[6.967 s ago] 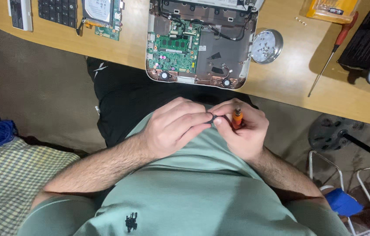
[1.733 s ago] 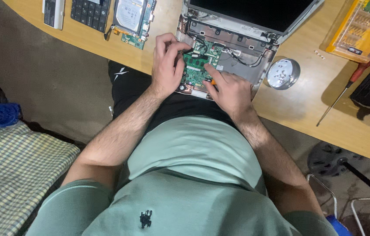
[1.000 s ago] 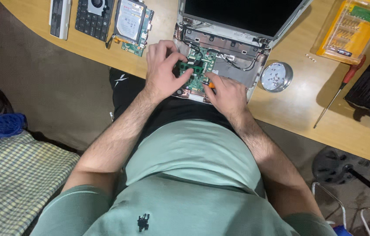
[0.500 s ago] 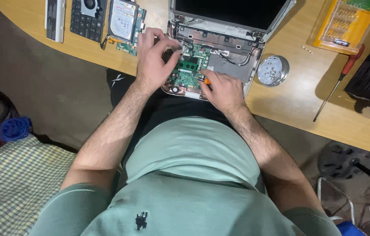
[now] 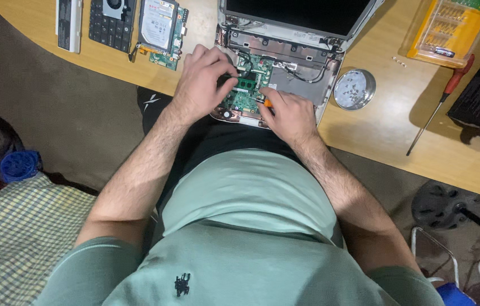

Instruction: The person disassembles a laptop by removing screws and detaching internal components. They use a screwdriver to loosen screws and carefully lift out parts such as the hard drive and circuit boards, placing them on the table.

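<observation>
Circuitry sits exposed in the opened laptop [image 5: 285, 68], which lies on the wooden desk [image 5: 387, 130] at its near edge, with the green circuit board [image 5: 248, 85] in the left half of the base. The left hand [image 5: 203, 79] rests on that board, fingers curled down around a black cable; whether it actually pinches the cable I cannot tell. The right hand [image 5: 285, 113] is closed around a small orange-handled screwdriver [image 5: 267, 103], its tip on the board's lower right edge. Just right of the laptop stands a round metal dish [image 5: 354, 89] of screws. Farther right lie a red-handled screwdriver [image 5: 438, 105] and a yellow bit case [image 5: 447, 28]. To the left lie a hard drive [image 5: 157, 22] and a black keyboard piece [image 5: 109, 22].
</observation>
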